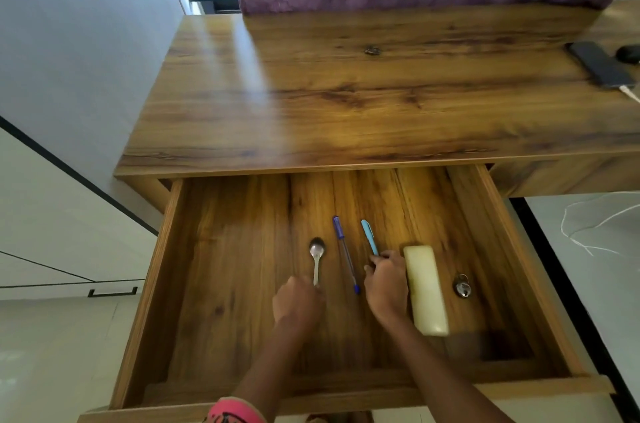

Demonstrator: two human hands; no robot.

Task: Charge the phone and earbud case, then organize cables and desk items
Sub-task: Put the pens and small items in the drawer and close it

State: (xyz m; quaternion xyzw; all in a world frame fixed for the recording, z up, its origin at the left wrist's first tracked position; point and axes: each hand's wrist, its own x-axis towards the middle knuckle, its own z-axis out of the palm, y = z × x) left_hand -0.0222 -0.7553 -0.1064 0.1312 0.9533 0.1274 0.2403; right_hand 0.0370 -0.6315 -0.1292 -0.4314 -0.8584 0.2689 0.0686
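Head view, the only one.

Open drawer [162, 284] fills the 6 o'clock half of the frame; desk top [311, 93] is at 12. Phone [602, 65] lies at 2 o'clock on the desk edge with a white cable [628, 91] at its near end. A dark rounded object, probably the earbud case [628, 53], sits just beside it.

In the drawer, running from 9 towards 3: spoon [317, 254], dark blue pen [344, 252], light blue pen [369, 237], pale oblong case [426, 291] and small padlock [462, 285]. All lie roughly parallel, apart from one another.

Left hand [298, 301]: fingers curled, pinching the near end of the spoon handle; bowl points to 12.
Right hand [386, 287]: fingers curled narrow over the near end of the light blue pen, knuckles just beside the pale case.

Handling, judged: spoon is rigid metal, light and smooth, so it may twist in a fingertip pinch; hold mid-handle for control. Pens are light, stiff and prone to rolling on the wood; take them at mid-barrel. The step appears to be lining up the drawer items, late in the task.
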